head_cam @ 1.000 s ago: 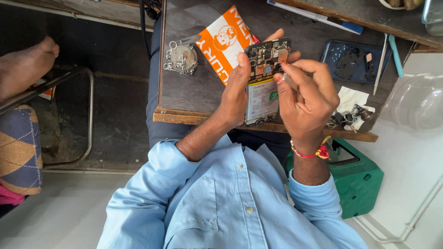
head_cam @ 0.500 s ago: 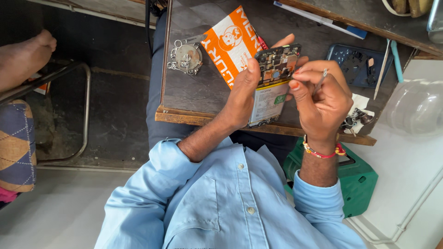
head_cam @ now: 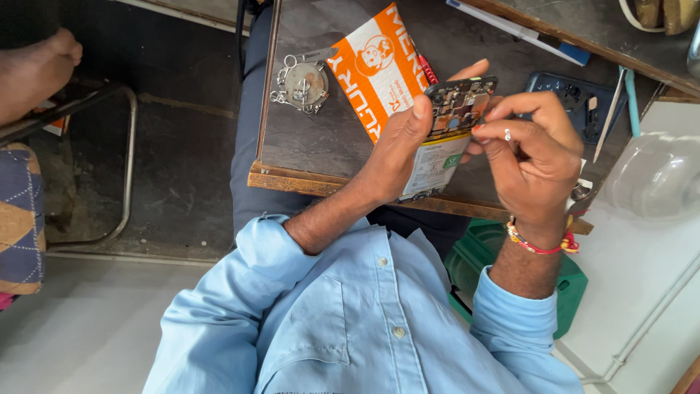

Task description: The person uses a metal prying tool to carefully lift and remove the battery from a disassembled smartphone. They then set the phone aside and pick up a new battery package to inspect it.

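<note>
1. The fingers [head_cam: 503, 117] of the right hand [head_cam: 536, 157] were pinched narrow around a thin metal tool [head_cam: 508, 135], its tip at the upper right edge of the opened phone [head_cam: 448, 135].
2. The left hand [head_cam: 397, 149] gripped that phone from the left, thumb pressed over its exposed circuit board and the other fingers wrapped behind; the phone stood tilted above the near edge of the tabletop [head_cam: 321, 146], its back off, with a pale battery label showing low down.
3. A red-and-yellow thread bracelet [head_cam: 539, 244] circled the right wrist, and both arms wore light blue shirt sleeves [head_cam: 240, 306].
4. Just left of the phone, an orange-and-white packet [head_cam: 375, 66] lay flat on the dark tabletop, with a red pen [head_cam: 425, 69] touching its right edge.
5. Further left sat a small round metal part with rings [head_cam: 302, 84], well apart from the hands.
6. To the far right lay a dark blue phone cover [head_cam: 576, 102], with a teal-handled tool [head_cam: 631, 98] beside it.
7. Below the tabletop on the right stood a green box [head_cam: 565, 284]; at the far left, another person's hand [head_cam: 36, 69] rested near a metal chair frame [head_cam: 127, 168].
</note>
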